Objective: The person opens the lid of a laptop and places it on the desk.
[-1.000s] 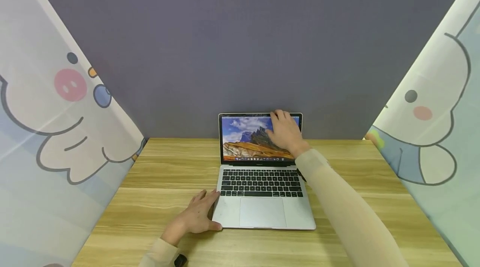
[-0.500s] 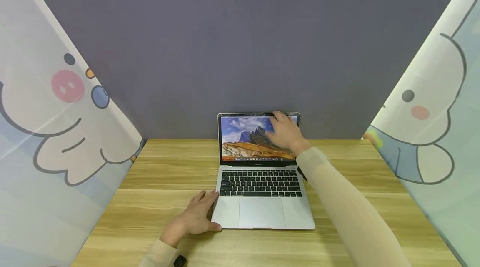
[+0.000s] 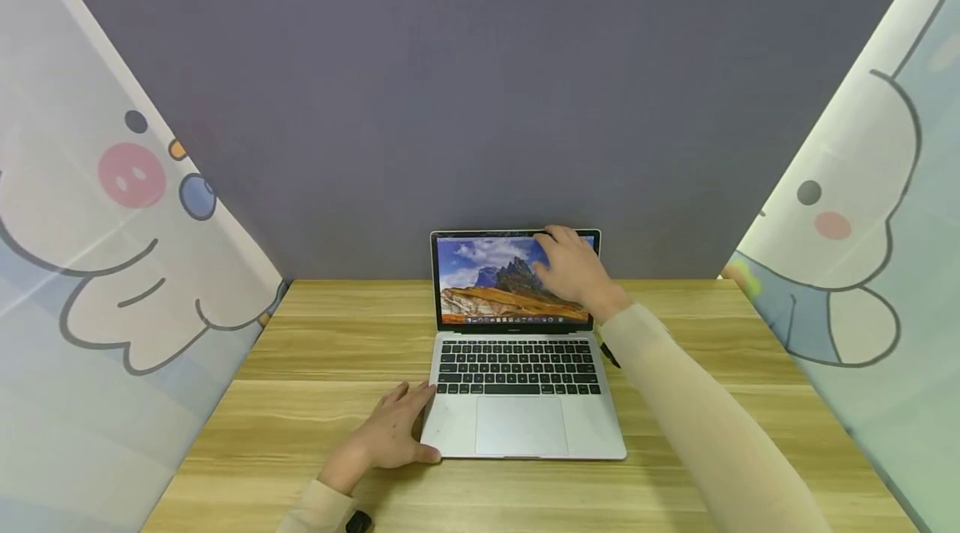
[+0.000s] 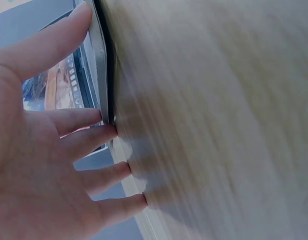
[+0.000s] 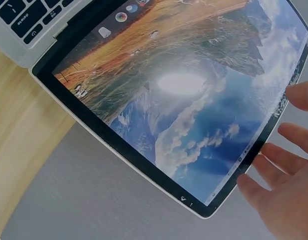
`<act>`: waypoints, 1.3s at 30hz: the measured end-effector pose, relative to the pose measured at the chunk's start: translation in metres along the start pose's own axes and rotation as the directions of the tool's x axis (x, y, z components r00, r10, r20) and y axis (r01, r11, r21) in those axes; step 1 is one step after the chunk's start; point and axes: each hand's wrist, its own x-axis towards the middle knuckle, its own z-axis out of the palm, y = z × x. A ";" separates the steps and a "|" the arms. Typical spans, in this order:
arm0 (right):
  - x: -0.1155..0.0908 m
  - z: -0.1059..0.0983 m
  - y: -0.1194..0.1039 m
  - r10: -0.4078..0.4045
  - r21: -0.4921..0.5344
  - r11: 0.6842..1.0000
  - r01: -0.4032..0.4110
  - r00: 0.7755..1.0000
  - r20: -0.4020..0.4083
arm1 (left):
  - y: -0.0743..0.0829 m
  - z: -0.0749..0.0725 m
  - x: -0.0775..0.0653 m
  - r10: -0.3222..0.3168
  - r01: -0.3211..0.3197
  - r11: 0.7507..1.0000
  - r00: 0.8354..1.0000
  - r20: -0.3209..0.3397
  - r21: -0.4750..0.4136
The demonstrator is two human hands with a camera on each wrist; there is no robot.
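An open silver laptop (image 3: 522, 425) stands on the wooden table, its lit screen (image 3: 487, 283) showing a mountain wallpaper. At the laptop's front left corner, my left hand (image 3: 390, 433) rests with fingers spread, thumb by the front edge and fingertips along the left side. The left wrist view shows the left hand's straight fingers (image 4: 106, 212) reaching down to the tabletop beside the laptop. My right hand (image 3: 573, 271) is at the upper right of the screen, its fingertips touching the top edge. Its fingers (image 5: 278, 162) are slightly bent over the black bezel in the right wrist view.
The wooden table (image 3: 315, 333) extends on both sides of the laptop. A grey panel (image 3: 480, 100) rises close behind the screen. Cartoon-printed curtains flank the table: the left curtain (image 3: 90, 225) and the right curtain (image 3: 862, 266).
Both hands keep their places on the laptop. The whole head view has shifted slightly; the screen looks the same.
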 end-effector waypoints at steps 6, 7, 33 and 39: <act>-0.007 -0.003 0.000 -0.051 0.010 0.999 0.051 0.997 -0.057 | 0.000 -0.001 0.001 -0.005 0.005 1.000 1.000 -0.005 0.014; -0.008 -0.003 0.000 -0.057 0.010 0.998 0.058 0.996 -0.064 | 0.001 -0.001 0.001 -0.006 0.006 1.000 1.000 -0.004 0.012; -0.096 0.010 0.009 0.008 0.208 0.978 0.021 0.990 -0.140 | 0.008 0.001 -0.003 0.000 0.006 1.000 0.983 -0.181 0.028; -0.113 0.014 0.015 0.043 0.213 0.977 -0.018 0.992 -0.115 | 0.009 0.000 0.001 0.048 -0.019 0.996 0.934 -0.355 0.085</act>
